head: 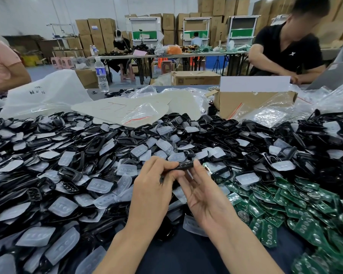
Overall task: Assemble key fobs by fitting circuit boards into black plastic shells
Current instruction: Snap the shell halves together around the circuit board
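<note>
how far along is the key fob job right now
Done: no finished fob can be picked out. In hand: the left hand pinches one black shell, and the right hand touches its other end; no board shows in it. Left: nearly everything, a big pile of loose shells and the green circuit boards beside it.

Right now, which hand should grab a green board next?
Right hand, probably. The green circuit boards are piled on its side, close by, while the left hand pinches the black shell and can hold it steady.
</note>
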The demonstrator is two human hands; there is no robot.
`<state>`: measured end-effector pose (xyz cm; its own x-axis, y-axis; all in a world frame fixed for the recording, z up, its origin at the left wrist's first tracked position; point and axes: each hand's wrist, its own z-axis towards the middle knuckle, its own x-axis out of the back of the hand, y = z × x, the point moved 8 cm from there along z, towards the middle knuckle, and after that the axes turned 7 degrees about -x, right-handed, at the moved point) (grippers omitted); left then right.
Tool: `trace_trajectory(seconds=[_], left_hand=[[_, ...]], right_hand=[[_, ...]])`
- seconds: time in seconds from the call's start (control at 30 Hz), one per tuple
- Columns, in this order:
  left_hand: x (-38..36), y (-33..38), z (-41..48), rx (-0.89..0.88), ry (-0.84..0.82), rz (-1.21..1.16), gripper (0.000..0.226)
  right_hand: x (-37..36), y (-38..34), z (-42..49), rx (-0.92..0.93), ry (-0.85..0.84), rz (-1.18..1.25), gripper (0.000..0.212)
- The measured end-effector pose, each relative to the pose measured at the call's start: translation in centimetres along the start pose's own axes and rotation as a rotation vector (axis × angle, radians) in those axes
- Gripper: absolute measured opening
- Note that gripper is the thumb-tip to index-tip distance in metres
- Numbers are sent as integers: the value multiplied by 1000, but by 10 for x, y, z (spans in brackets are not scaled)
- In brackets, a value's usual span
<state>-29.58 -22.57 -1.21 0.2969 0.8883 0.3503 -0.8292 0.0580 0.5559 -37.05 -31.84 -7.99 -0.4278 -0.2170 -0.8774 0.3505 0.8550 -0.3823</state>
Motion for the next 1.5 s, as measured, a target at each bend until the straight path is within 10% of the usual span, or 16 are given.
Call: trace_trajectory(seconds=[0.6, 1.5], left_hand=[[-8, 1, -5, -74, -105, 40, 11], [1, 10, -2, -69, 21, 138, 16]], right_hand=[[0, -9, 2, 82, 1, -89, 17], [-1, -2, 7, 204, -3, -123, 45]])
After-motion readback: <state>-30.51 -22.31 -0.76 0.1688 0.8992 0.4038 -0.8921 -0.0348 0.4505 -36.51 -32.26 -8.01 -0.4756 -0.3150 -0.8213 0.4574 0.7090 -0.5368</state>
